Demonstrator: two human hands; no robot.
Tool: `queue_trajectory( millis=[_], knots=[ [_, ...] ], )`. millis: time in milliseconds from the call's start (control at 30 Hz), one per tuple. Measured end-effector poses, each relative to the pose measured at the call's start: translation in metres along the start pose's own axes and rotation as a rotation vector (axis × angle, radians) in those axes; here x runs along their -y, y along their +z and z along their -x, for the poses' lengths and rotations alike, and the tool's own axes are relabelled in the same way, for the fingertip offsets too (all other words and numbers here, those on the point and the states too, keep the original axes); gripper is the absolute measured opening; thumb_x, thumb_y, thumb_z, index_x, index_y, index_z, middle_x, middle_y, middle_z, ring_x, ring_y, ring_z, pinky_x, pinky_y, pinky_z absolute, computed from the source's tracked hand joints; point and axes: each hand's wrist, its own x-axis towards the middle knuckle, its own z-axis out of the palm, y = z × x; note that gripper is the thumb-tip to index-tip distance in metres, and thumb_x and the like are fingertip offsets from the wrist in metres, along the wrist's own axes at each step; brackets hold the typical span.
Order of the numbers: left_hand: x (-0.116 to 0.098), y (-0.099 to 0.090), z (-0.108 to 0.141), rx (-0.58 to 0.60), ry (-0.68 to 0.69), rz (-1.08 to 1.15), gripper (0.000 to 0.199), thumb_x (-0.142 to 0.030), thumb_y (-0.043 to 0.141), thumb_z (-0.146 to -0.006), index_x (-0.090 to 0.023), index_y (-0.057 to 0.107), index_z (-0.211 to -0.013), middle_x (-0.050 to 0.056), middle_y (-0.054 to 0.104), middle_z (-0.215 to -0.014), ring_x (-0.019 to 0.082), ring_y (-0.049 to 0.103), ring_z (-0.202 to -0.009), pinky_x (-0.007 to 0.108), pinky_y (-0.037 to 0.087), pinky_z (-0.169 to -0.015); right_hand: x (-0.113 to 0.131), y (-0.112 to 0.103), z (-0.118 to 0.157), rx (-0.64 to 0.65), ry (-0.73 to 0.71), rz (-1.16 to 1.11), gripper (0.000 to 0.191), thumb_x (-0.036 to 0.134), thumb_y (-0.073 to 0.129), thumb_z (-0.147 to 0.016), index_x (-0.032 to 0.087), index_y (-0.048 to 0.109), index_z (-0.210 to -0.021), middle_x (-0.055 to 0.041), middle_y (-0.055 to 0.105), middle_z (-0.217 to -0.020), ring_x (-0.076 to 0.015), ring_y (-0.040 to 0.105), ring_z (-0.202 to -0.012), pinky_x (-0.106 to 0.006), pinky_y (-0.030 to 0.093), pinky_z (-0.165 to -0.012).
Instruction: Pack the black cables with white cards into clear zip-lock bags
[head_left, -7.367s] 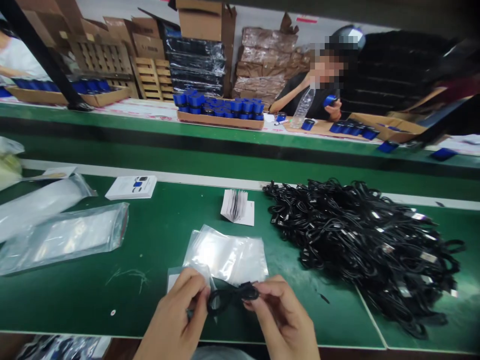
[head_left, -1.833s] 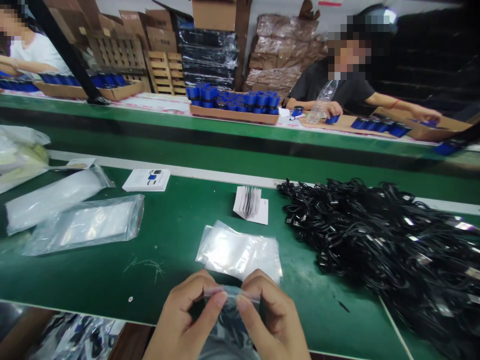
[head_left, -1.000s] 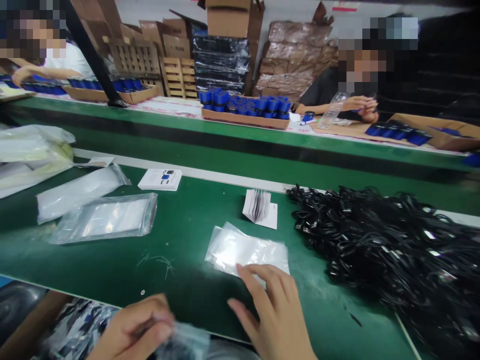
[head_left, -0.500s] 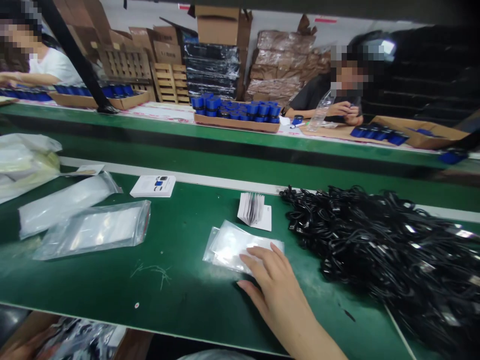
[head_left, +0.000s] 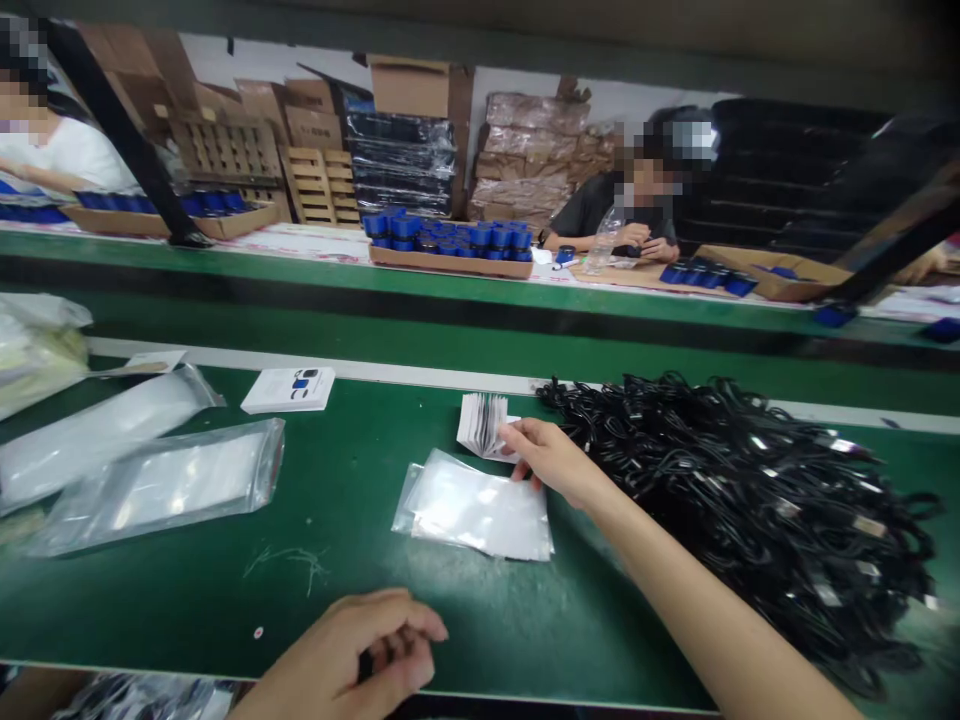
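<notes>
Well, the right hand (head_left: 551, 462) is stretched out over the green bench (head_left: 367, 450), its fingertips up at the side of the fanned white booklets (head_left: 480, 420). Those fingers are bent, thumb and forefinger close to the paper, and from my spot I can't tell whether they have pinched any of it. Just on the near side of the same fingers lies a loose stack of clear bags (head_left: 480, 510), with the lower fingertips over its far edge; whether they touch the plastic I can't make out.

The left hand (head_left: 360, 645) hangs low at the near edge, fingers loosely curled with a gap to the thumb, and I see nothing in their grasp. The clear bags sit ahead of those fingers, a little to their right, and the booklets farther off beyond the bags.

Left of the left fingers there's a small round sticker (head_left: 259, 633); farther out on that side lies a sealed plastic pack (head_left: 191, 480), with a stack of printed cards (head_left: 289, 390) past it. To the right of the right fingers spreads a big heap of black cables (head_left: 735, 500). Well beyond all the fingers stands a tray of blue containers (head_left: 450, 240).
</notes>
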Motion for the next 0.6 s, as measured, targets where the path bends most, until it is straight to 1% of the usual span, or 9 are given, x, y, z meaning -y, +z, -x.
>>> queue_trajectory(
  millis=[67,167,233,300,333,367,433,533,600],
  knots=[
    [-0.015,0.006,-0.015,0.015,-0.012,-0.03,0.018,-0.031,0.054,-0.086,-0.024,0.07,-0.088,0.0,0.07,-0.08,0.014,0.066,-0.073,0.021,0.051,-0.069,-0.005,-0.001,0.001,0.014,0.008,-0.002,0.021,0.027,0.048,-0.092,0.013,0.061,-0.082,-0.0066,0.07,-0.076,-0.0125,0.063,-0.046,-0.019,0.039,-0.033],
    [-0.018,0.015,-0.026,-0.039,0.035,-0.081,0.023,-0.035,0.047,-0.089,-0.023,0.067,-0.086,0.0,0.067,-0.079,0.014,0.064,-0.07,0.022,0.049,-0.066,-0.005,-0.005,0.013,-0.034,-0.029,0.047,0.021,0.027,0.045,-0.093,0.013,0.061,-0.09,-0.0062,0.067,-0.077,-0.0143,0.062,-0.052,-0.022,0.044,-0.04],
    [-0.011,0.015,-0.033,-0.242,0.075,-0.197,0.026,-0.039,0.044,-0.09,-0.023,0.065,-0.092,0.002,0.065,-0.092,0.014,0.061,-0.072,0.025,0.049,-0.069,-0.002,-0.008,0.029,-0.098,-0.083,0.109,0.022,0.028,0.048,-0.091,0.013,0.059,-0.103,-0.0078,0.066,-0.087,-0.017,0.062,-0.061,-0.029,0.049,-0.053],
    [-0.003,0.009,-0.043,-0.491,0.05,-0.34,0.032,-0.043,0.042,-0.091,-0.021,0.06,-0.105,0.006,0.06,-0.106,0.016,0.061,-0.078,0.028,0.05,-0.071,0.0,-0.006,0.048,-0.134,-0.149,0.173,0.022,0.025,0.054,-0.088,0.014,0.06,-0.106,-0.0095,0.063,-0.097,-0.0208,0.061,-0.073,-0.037,0.05,-0.07],
    [0.0,0.004,-0.049,-0.575,0.012,-0.403,0.037,-0.045,0.041,-0.09,-0.019,0.057,-0.112,0.008,0.059,-0.109,0.018,0.061,-0.08,0.029,0.05,-0.07,0.001,-0.003,0.058,-0.135,-0.197,0.219,0.02,0.022,0.056,-0.086,0.015,0.062,-0.104,-0.0099,0.063,-0.099,-0.0233,0.06,-0.079,-0.041,0.048,-0.076],
    [0.002,-0.002,-0.056,-0.608,-0.021,-0.445,0.042,-0.046,0.041,-0.09,-0.016,0.055,-0.116,0.009,0.058,-0.108,0.02,0.061,-0.082,0.03,0.05,-0.068,0.0,0.002,0.067,-0.131,-0.256,0.282,0.018,0.018,0.059,-0.085,0.015,0.063,-0.102,-0.0104,0.062,-0.1,-0.0259,0.059,-0.084,-0.043,0.047,-0.079],
    [0.003,-0.012,-0.069,-0.588,-0.049,-0.496,0.045,-0.049,0.045,-0.087,-0.015,0.056,-0.114,0.008,0.061,-0.098,0.022,0.061,-0.079,0.032,0.049,-0.066,-0.004,0.013,0.081,-0.126,-0.393,0.45,0.02,0.013,0.064,-0.081,0.014,0.064,-0.102,-0.0116,0.063,-0.099,-0.0302,0.058,-0.09,-0.047,0.047,-0.079],
    [-0.003,-0.02,-0.08,-0.513,-0.044,-0.554,0.028,-0.047,0.056,-0.081,-0.02,0.064,-0.083,0.0,0.061,-0.073,0.02,0.06,-0.066,0.03,0.045,-0.059,-0.014,0.029,0.089,-0.156,-0.501,0.586,0.028,0.007,0.069,-0.077,0.013,0.064,-0.104,-0.0127,0.063,-0.099,-0.0311,0.058,-0.088,-0.047,0.05,-0.074],
    [-0.007,-0.02,-0.081,-0.503,-0.033,-0.587,0.026,-0.044,0.057,-0.081,-0.022,0.061,-0.067,-0.002,0.059,-0.068,0.018,0.059,-0.064,0.028,0.041,-0.057,-0.018,0.034,0.09,-0.188,-0.518,0.584,0.03,0.006,0.07,-0.076,0.012,0.063,-0.105,-0.0127,0.063,-0.099,-0.0302,0.058,-0.089,-0.046,0.051,-0.073]
  ],
)
